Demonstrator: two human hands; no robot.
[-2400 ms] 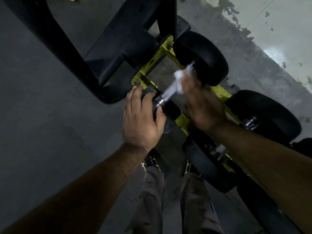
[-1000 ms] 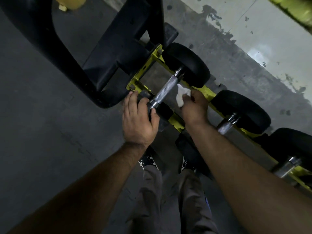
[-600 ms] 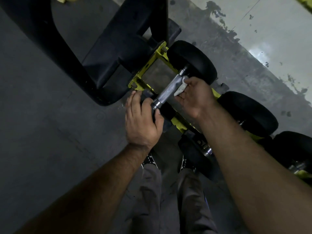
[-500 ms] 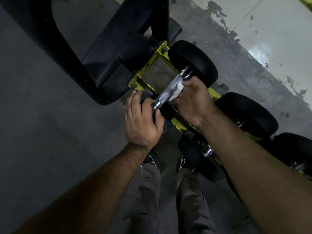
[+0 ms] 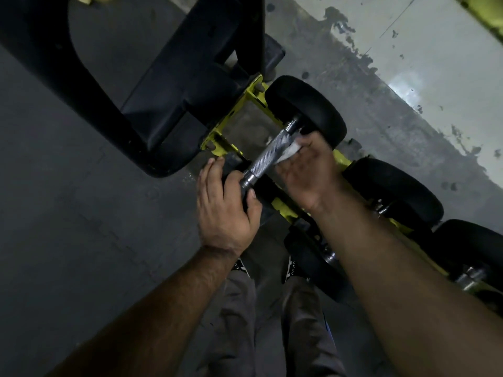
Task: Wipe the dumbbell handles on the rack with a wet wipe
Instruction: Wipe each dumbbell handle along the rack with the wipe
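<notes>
Grey concrete floor (image 5: pixel 81 240), stained wall (image 5: pixel 435 63)

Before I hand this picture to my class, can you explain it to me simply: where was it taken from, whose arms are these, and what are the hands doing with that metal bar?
There is no machine here. The picture comes from a camera worn on a person's head, looking down, so both arms and the trouser legs belong to the wearer.

The metal bar is the ridged handle of a dumbbell, with a black weight at its far end. The dumbbell lies on a yellow rack low over the grey floor, and more dumbbells sit along the rack to the right.

The left hand grips the dumbbell's near end, apparently steadying it. The right hand presses a white wet wipe against the side of the handle, at its far half.

The big black frame above is other gym equipment; what kind is unclear.
</notes>
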